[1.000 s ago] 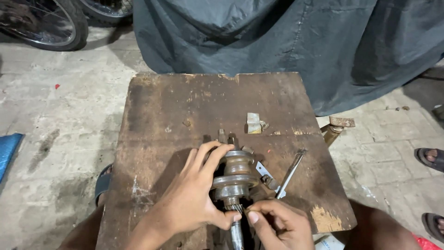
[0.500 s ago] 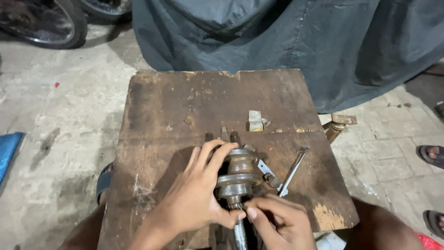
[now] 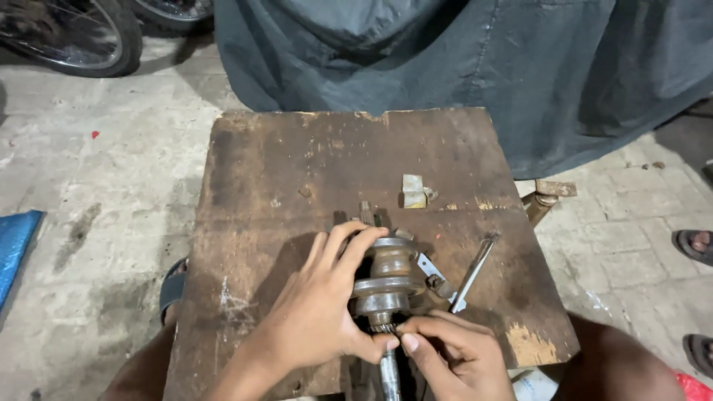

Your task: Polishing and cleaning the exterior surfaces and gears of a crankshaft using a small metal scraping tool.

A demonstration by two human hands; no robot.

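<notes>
A greasy metal crankshaft (image 3: 390,281) lies on a worn wooden board (image 3: 297,163), its shaft pointing toward me. My left hand (image 3: 319,315) wraps over its left side, fingers curled on the round webs and thumb at the near shaft. My right hand (image 3: 453,356) pinches the near shaft just below the lower web, fingertips meeting the left thumb. What sits between the fingertips is too small to tell.
A thin metal rod (image 3: 472,271) and a small flat bracket (image 3: 431,271) lie right of the crankshaft. A small pale block (image 3: 413,191) rests farther back. A dark cloth cover (image 3: 483,67) hangs behind; a wheel (image 3: 67,37) stands far left. Sandalled feet (image 3: 694,245) show at right.
Both hands stay on the crankshaft; the right fingers have shifted slightly on the near shaft. The view has dropped a little.
</notes>
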